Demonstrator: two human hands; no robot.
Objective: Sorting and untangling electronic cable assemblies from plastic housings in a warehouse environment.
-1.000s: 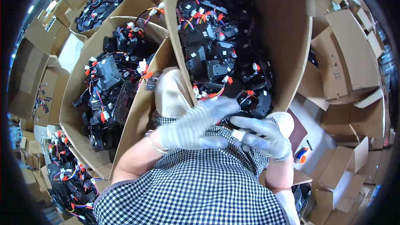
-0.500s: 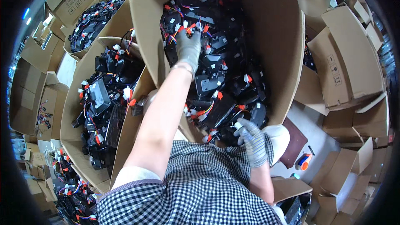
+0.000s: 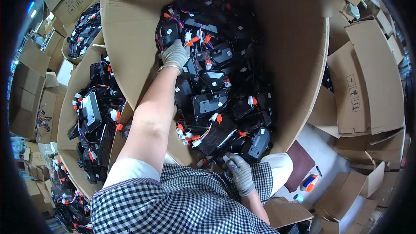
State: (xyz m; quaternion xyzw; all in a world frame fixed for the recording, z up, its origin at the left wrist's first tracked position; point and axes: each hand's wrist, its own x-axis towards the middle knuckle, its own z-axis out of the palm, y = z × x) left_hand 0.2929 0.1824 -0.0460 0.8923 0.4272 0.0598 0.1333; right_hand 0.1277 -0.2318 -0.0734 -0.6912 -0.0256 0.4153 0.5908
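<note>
Inside the large cardboard box (image 3: 299, 47) lies a heap of black plastic units (image 3: 210, 104) with coloured wires and red and white plugs. My gloved left hand (image 3: 175, 55) is closed at the heap's far left, gripping a black plastic unit (image 3: 168, 33) that stands tilted by the box wall; its fingertips are partly hidden. Red plugs (image 3: 193, 41) on wires lie just beside that hand. Close to my lap, my gloved right hand (image 3: 240, 174) pinches a small white plug (image 3: 225, 159) at the heap's near edge. Next to it rests a speckled black unit (image 3: 259, 143).
A second box (image 3: 69, 147) on the left holds similar units, and another filled box (image 3: 84, 30) stands behind it. Opened cartons (image 3: 377, 78) crowd the right side. An orange and blue tape roll (image 3: 310, 183) and a dark pen (image 3: 319, 171) lie on the floor at right.
My left hand has shifted left from among the plugs, and a black unit now shows upright at its fingers. My right hand has moved left and nearer my lap. The view has shifted slightly.
</note>
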